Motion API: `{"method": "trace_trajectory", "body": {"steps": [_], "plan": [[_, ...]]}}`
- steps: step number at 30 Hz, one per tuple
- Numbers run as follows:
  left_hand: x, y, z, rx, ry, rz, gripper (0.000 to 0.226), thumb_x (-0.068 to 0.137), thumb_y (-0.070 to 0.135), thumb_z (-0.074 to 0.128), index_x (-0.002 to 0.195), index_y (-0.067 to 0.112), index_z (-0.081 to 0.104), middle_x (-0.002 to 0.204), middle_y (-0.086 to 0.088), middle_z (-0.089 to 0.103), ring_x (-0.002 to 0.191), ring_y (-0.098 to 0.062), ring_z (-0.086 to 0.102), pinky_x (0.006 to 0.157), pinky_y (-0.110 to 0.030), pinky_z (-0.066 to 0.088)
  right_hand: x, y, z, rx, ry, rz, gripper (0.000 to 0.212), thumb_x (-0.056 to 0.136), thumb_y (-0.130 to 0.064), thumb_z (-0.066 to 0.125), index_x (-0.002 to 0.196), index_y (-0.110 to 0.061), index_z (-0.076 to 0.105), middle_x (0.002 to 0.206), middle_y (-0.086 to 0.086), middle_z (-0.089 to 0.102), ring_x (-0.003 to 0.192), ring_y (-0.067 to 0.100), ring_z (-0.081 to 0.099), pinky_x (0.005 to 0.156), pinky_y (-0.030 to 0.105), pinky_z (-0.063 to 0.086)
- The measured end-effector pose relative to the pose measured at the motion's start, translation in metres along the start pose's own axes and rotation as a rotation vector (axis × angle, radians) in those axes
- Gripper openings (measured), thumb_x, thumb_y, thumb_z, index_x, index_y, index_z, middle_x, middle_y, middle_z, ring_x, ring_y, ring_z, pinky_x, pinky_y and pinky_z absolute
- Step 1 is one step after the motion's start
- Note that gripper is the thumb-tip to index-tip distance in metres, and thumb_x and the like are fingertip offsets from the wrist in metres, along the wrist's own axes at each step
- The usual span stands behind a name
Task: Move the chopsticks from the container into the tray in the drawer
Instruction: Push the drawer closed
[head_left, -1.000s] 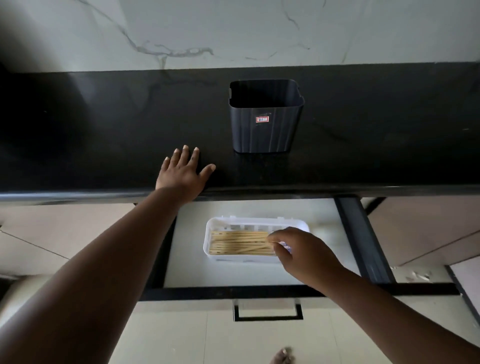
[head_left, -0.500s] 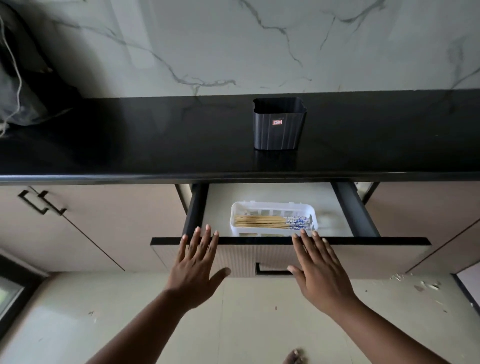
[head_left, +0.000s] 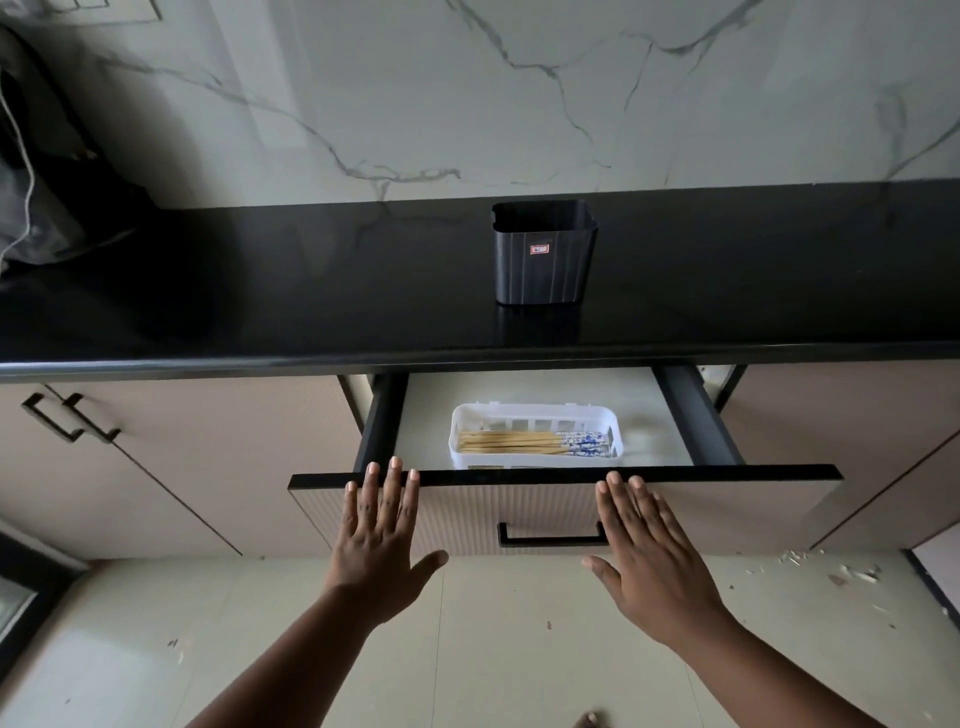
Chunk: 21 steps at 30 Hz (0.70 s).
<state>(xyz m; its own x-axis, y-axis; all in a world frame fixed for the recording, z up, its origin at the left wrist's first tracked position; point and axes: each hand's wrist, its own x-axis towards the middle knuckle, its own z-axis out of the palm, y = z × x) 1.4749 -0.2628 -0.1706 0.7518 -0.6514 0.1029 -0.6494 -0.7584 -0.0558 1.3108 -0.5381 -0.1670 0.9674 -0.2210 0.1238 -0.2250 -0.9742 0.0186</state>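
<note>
1. Well, both hands are spread flat with nothing in them: the left hand has its fingertips at the black top edge of the drawer front, and the right hand lies open against the same panel, just right of the black handle.
2. Just above the hands, in the middle of the frame, the chopsticks lie in a flat bundle inside the white tray, patterned ends to the right.
3. They look light, stiff and smooth, so I'd guess they roll and slide easily; taken up again, a pinch across the whole bundle near its middle should keep them together.
4. The tray looks like thin, light plastic and would probably skid on the pale floor of the drawer if jolted.
5. Upper centre, the dark container stands upright on the black counter; I see no chopsticks rising from it, so the transfer looks done.
6. If the drawer is shut, an even push from both palms seems wise.
</note>
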Motion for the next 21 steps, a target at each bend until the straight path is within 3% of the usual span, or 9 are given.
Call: {"method": "trace_trajectory", "body": {"steps": [2,6,9,12,14,17,21], "plan": [[0.012,-0.001,0.003,0.005,-0.002,-0.008,0.093,0.086,0.072,0.023,0.149,0.005,0.013,0.156,-0.024,0.016,0.146,-0.037,-0.006,0.115,-0.051,0.000,0.011,0.005,0.005,-0.021,0.033,-0.012,0.075,0.096,-0.058,0.001,0.151,-0.008,0.002,0.162,0.007,-0.011,0.148,0.022,-0.014,0.117,0.041,0.007],[0.047,-0.005,0.007,0.004,-0.006,-0.030,0.091,0.088,0.071,0.013,0.148,0.003,0.017,0.155,-0.025,0.018,0.147,-0.037,-0.005,0.116,-0.051,0.001,0.044,0.014,0.010,-0.039,0.036,-0.015,0.075,0.095,-0.059,-0.002,0.150,-0.009,-0.005,0.163,0.010,0.000,0.146,0.025,-0.008,0.116,0.041,0.006],[0.078,-0.011,0.007,0.016,-0.012,-0.055,0.089,0.089,0.071,0.012,0.147,0.003,0.019,0.155,-0.023,0.021,0.148,-0.031,-0.010,0.117,-0.052,0.002,0.074,0.025,0.015,-0.078,0.026,-0.039,0.077,0.094,-0.061,-0.004,0.150,-0.009,-0.007,0.160,0.008,-0.012,0.146,0.025,-0.009,0.117,0.041,0.003],[0.110,-0.020,0.003,0.036,0.023,-0.045,0.086,0.090,0.070,0.011,0.148,0.006,0.019,0.155,-0.019,0.025,0.148,-0.023,-0.012,0.117,-0.053,0.002,0.107,0.038,0.015,-0.119,-0.009,-0.059,0.080,0.095,-0.060,0.003,0.152,-0.007,0.014,0.160,0.013,0.016,0.147,0.029,-0.003,0.114,0.044,0.014],[0.134,-0.026,-0.002,0.044,0.085,-0.033,0.085,0.090,0.069,0.014,0.149,0.008,0.019,0.155,-0.016,0.026,0.149,-0.023,-0.010,0.118,-0.052,-0.001,0.130,0.045,0.011,-0.141,0.003,-0.060,0.078,0.093,-0.061,0.014,0.150,-0.007,0.026,0.157,0.014,0.024,0.148,0.031,-0.001,0.114,0.046,0.016],[0.174,-0.033,-0.017,0.039,0.167,-0.039,0.087,0.087,0.068,0.027,0.151,0.010,0.014,0.156,-0.016,0.020,0.149,-0.026,-0.008,0.118,-0.052,-0.004,0.164,0.048,0.001,-0.055,0.146,-0.046,0.079,0.094,-0.062,0.024,0.150,-0.005,0.025,0.159,0.019,0.015,0.148,0.035,0.001,0.118,0.049,0.011],[0.216,-0.036,-0.038,0.031,0.200,-0.014,0.094,0.084,0.072,0.036,0.152,0.012,0.011,0.159,-0.017,0.013,0.148,-0.032,0.003,0.119,-0.053,-0.002,0.213,0.056,-0.031,0.242,0.382,0.036,0.089,0.090,-0.061,0.038,0.153,-0.006,0.006,0.159,0.021,0.000,0.148,0.036,-0.003,0.121,0.044,0.002]]}}
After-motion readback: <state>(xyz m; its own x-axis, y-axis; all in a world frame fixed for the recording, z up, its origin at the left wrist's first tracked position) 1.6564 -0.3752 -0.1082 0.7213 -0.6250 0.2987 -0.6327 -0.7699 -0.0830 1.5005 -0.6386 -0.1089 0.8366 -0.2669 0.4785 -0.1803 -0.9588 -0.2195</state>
